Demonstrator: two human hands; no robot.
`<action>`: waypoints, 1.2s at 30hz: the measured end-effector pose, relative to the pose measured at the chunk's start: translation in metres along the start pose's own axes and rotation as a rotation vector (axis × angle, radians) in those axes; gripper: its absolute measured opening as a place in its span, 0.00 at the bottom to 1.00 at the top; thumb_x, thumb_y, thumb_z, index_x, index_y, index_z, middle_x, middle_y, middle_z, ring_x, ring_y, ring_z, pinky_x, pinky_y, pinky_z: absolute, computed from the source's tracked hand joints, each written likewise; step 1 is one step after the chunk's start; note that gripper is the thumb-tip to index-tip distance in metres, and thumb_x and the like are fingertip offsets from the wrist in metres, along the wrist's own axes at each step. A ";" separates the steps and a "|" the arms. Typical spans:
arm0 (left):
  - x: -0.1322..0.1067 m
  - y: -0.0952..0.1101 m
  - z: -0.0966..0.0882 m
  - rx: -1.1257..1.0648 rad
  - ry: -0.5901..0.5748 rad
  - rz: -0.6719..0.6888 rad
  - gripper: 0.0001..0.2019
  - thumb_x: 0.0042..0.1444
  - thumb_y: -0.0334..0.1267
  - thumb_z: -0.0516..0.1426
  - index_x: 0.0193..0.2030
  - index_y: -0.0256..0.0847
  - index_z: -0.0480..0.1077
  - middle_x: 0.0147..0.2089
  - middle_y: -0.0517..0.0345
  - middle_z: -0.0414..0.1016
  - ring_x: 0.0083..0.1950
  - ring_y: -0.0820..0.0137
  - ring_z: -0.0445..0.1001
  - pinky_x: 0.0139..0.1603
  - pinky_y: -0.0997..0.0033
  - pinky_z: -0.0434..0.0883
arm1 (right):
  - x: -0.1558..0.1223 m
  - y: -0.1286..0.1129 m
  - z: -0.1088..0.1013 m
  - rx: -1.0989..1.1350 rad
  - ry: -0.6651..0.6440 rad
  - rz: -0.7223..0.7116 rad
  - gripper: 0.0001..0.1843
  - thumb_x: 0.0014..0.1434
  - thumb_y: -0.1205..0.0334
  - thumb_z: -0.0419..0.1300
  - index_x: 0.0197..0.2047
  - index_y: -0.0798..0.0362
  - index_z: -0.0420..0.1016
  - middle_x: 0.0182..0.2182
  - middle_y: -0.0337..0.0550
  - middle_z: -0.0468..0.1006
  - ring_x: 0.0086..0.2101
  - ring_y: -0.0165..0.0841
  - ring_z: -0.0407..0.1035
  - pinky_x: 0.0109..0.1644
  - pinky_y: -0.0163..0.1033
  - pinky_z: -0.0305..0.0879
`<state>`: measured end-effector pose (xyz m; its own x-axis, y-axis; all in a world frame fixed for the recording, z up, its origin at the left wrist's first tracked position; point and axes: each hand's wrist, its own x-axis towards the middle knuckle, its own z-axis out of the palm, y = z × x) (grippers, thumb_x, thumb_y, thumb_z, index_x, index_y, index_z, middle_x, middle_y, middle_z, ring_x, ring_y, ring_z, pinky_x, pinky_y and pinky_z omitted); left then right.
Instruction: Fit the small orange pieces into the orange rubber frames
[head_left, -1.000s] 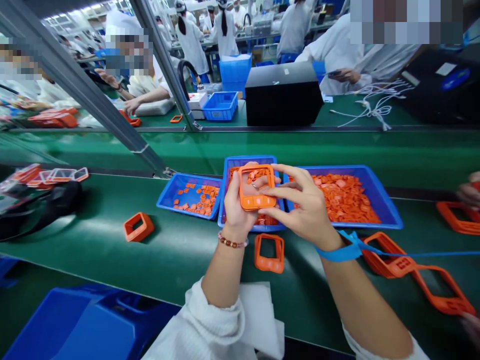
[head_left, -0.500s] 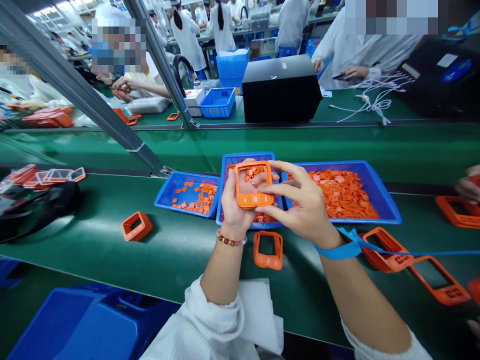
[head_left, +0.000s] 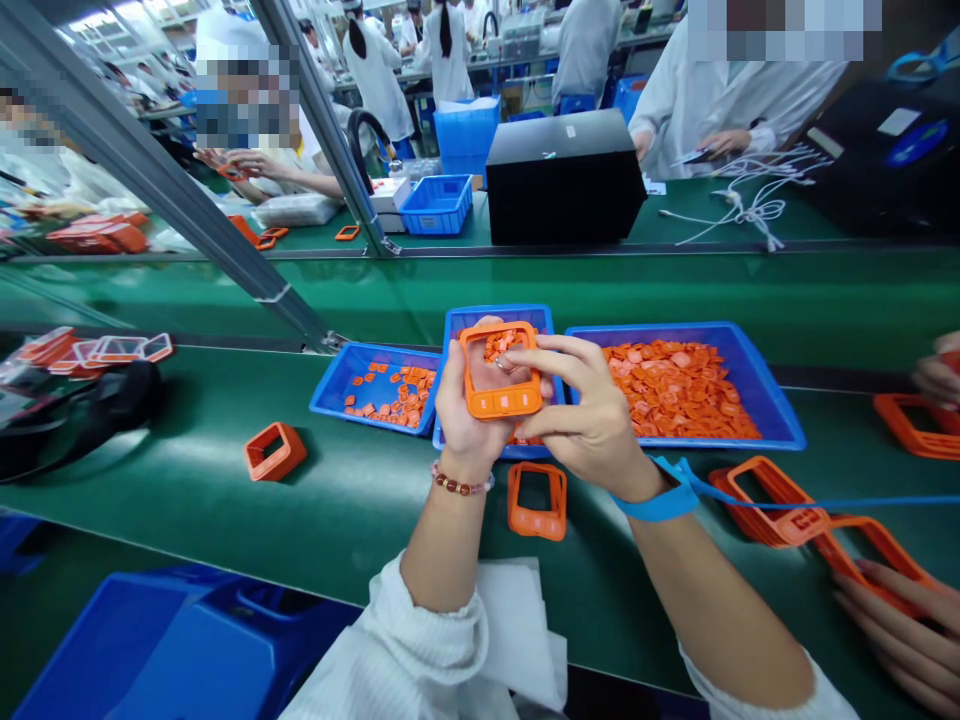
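An orange plastic frame with a large square opening and a row of small keys along its lower bar is held up above the trays. My left hand cradles it from behind and the left side, palm showing through the opening. My right hand grips its right side, thumb by the lower right corner and a finger reaching over the opening. Another orange frame lies on the bench below my hands. Behind them stands the middle blue tray, partly hidden, with small orange pieces in it.
A left blue tray and a right blue tray hold small orange pieces. Stacked orange frames sit left; another stack sits right. A blue strap runs rightward from my right wrist. A co-worker's hand touches a frame at right.
The held frame and both hands have shifted slightly left. My right thumb has moved off the lower bar towards the corner. A co-worker's hand has come in at the lower right onto a frame.
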<state>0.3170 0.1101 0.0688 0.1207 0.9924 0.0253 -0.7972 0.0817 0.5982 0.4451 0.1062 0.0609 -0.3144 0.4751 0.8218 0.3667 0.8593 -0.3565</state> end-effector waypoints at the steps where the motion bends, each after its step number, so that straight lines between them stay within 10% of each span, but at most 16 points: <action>1: 0.000 0.000 0.000 0.004 0.003 0.001 0.22 0.65 0.57 0.45 0.54 0.51 0.71 0.42 0.51 0.75 0.51 0.53 0.76 0.49 0.53 0.75 | 0.000 0.000 0.000 0.005 -0.002 -0.004 0.20 0.60 0.75 0.57 0.22 0.46 0.80 0.51 0.41 0.78 0.57 0.44 0.65 0.57 0.57 0.70; 17: -0.004 -0.001 -0.002 -0.015 -0.078 0.037 0.18 0.66 0.54 0.47 0.47 0.49 0.72 0.42 0.51 0.75 0.54 0.53 0.75 0.52 0.52 0.74 | 0.000 0.000 -0.002 0.026 0.014 0.009 0.21 0.54 0.77 0.55 0.21 0.45 0.79 0.47 0.37 0.81 0.55 0.44 0.66 0.55 0.58 0.71; 26: 0.003 -0.005 0.001 0.007 0.066 0.131 0.21 0.69 0.53 0.43 0.49 0.45 0.72 0.43 0.51 0.75 0.45 0.63 0.77 0.51 0.60 0.72 | 0.006 -0.008 -0.009 -0.025 0.019 0.086 0.11 0.58 0.71 0.63 0.30 0.45 0.81 0.38 0.35 0.84 0.51 0.45 0.71 0.54 0.57 0.69; 36: 0.008 0.000 -0.011 -0.126 0.151 0.007 0.25 0.67 0.61 0.41 0.57 0.51 0.68 0.44 0.55 0.76 0.45 0.64 0.77 0.52 0.55 0.72 | 0.006 -0.002 -0.059 0.168 -0.497 0.206 0.07 0.56 0.68 0.68 0.36 0.45 0.83 0.37 0.37 0.83 0.41 0.34 0.72 0.43 0.41 0.74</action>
<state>0.3112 0.1193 0.0601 0.0326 0.9947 -0.0970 -0.8663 0.0765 0.4936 0.4938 0.0958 0.0928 -0.6406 0.6336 0.4337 0.3328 0.7381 -0.5869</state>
